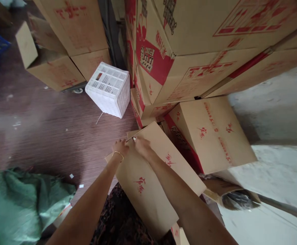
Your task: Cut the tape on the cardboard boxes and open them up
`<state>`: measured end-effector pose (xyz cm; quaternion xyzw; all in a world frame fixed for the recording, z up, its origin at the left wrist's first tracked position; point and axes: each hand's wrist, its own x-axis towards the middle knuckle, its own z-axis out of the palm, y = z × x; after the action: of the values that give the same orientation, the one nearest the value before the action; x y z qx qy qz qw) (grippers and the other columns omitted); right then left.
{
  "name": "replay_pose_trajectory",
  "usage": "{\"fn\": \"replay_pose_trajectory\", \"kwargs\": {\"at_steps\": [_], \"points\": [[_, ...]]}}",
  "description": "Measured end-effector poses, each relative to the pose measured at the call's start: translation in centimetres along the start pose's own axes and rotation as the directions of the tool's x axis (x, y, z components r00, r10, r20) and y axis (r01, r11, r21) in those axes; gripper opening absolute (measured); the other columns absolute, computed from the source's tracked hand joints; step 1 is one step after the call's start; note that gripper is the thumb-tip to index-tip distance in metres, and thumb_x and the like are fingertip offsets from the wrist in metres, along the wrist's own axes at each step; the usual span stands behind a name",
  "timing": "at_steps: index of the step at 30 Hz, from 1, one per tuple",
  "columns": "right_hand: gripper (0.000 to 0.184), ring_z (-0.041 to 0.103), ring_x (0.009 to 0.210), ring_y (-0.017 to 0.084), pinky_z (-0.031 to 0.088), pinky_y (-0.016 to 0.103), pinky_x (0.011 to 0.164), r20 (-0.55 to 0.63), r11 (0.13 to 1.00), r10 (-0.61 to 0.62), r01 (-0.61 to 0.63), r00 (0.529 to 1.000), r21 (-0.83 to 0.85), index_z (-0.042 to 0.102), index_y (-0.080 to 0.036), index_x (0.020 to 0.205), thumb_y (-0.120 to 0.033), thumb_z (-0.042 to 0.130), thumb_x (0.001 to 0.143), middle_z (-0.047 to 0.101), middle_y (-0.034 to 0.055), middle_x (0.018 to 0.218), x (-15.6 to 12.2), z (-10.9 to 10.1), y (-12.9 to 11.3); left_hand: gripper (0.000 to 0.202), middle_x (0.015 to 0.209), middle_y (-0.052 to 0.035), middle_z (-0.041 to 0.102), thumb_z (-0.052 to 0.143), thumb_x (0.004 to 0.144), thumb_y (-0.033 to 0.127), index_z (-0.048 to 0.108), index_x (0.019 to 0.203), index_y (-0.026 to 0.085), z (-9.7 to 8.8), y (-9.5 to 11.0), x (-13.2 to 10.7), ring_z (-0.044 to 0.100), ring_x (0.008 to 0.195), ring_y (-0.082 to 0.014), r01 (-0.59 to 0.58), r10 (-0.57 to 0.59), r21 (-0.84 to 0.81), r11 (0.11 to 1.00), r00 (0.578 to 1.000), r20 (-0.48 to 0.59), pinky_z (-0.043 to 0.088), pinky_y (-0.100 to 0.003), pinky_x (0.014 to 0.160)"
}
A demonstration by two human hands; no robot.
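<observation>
Both hands, left hand [121, 148] and right hand [142, 145], on flattened carton [148, 177] beside white crate [109, 89]

Materials as I read them from my feed: flat carton [148, 177], lower centre, plain brown corrugated cardboard, matt, with red print. Stacked boxes [202, 51], upper right, the same matt cardboard, some faces in solid red ink. Crate [109, 89], upper centre, white perforated plastic with a slight sheen. Floor [43, 129], left, dark wood-grain surface, dusty and dull. Sack [23, 200], lower left, green woven fabric, crumpled and coarse. Bangle [118, 153] on my left wrist, thin yellow metal, glossy. Wall [278, 102], right, pale rough plaster, matt.
</observation>
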<state>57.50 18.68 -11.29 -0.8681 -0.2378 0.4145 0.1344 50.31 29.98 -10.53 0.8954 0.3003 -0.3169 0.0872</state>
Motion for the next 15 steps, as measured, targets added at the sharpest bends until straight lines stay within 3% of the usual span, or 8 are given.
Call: {"fn": "replay_pose_trajectory", "kwargs": {"at_steps": [9,15], "points": [[0.045,0.066,0.114,0.023,0.049,0.033,0.094,0.059,0.999,-0.050,0.050,0.997,-0.001,0.051,-0.021,0.142,-0.020,0.032,0.102,0.071,0.0115,0.121,-2.3,0.0,1.2,0.040,0.130,-0.0111,0.063,0.046,0.086,0.020,0.064,0.122,0.023,-0.7,0.4,-0.3,0.056,0.123,-0.0302,0.024,-0.024,0.008,1.000,0.999,0.027,0.050,-0.044,0.096],[0.046,0.066,0.114,0.028,0.050,0.036,0.092,0.132,1.000,-0.009,0.010,0.991,-0.007,0.058,-0.016,0.133,-0.033,0.027,0.104,0.070,0.0163,0.121,-5.5,2.2,5.0,0.040,0.126,-0.0144,0.065,0.050,0.083,0.016,0.065,0.121,0.017,-0.7,0.7,0.8,0.059,0.120,-0.0291,0.004,-0.004,0.002,1.000,0.999,0.045,0.050,-0.037,0.096]]}}
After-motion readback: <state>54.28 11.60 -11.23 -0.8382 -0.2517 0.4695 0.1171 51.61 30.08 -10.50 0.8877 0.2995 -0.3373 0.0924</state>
